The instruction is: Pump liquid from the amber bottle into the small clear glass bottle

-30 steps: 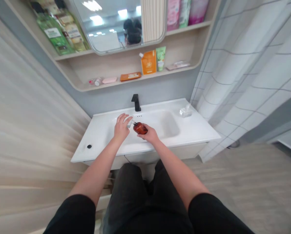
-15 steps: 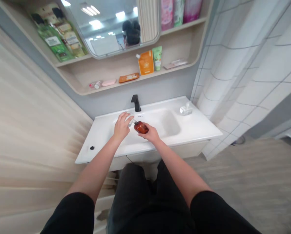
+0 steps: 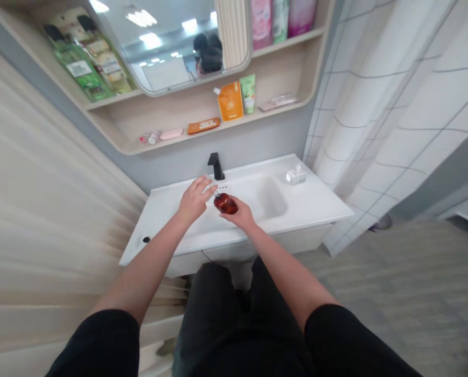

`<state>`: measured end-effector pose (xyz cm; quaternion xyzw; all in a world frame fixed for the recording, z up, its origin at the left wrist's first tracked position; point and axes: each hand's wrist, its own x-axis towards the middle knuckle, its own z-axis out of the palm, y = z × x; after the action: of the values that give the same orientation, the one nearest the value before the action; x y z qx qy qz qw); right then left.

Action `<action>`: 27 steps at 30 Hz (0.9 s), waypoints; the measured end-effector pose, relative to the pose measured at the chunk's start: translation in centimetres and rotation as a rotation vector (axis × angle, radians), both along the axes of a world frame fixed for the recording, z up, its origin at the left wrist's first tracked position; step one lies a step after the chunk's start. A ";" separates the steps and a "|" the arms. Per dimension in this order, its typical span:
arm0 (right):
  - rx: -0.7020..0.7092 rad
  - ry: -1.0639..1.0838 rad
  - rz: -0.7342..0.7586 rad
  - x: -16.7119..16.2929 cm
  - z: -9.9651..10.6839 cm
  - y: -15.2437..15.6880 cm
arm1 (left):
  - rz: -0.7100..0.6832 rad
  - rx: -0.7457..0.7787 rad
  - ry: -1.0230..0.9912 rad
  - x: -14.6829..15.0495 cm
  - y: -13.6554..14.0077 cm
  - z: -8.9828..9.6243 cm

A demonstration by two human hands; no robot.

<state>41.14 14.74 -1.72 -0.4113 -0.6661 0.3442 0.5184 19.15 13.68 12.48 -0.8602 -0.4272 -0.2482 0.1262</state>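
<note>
An amber bottle is held tilted over the white sink, its neck toward the upper left. My right hand is closed around its lower end. At the neck, my left hand has its fingers bent around the pale pump top, most of which they hide. Just behind the hands stands the black faucet.
A clear, boxy container stands on the counter's right side. A round black piece lies at the left. Above, the wall shelf holds an orange pouch, a green tube and several bottles, beside a mirror.
The view has shifted slightly. My left fingers have drawn closer around the pump top, covering more of it. My right hand keeps its hold on the amber bottle.
</note>
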 end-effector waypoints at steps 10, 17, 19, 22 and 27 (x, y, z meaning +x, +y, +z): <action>0.060 0.103 -0.008 -0.1 -0.7 0.2 | -0.076 0.053 0.183 0.6 -0.1 2.0; 0.043 0.135 -0.013 0.0 -0.3 0.0 | -0.143 0.043 0.231 1.3 0.1 3.5; 0.041 0.147 -0.004 0.1 -0.1 -0.1 | -0.163 0.056 0.244 1.5 0.2 3.9; 0.046 0.169 0.022 0.2 0.2 -0.3 | -0.223 0.080 0.282 1.7 0.4 4.5; 0.059 0.187 0.036 0.3 0.4 -0.4 | -0.313 0.151 0.392 1.8 0.3 5.1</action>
<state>41.39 14.32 -1.36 -0.3500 -0.6320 0.3706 0.5838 20.92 13.99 17.57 -0.9356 -0.2366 -0.1245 0.2305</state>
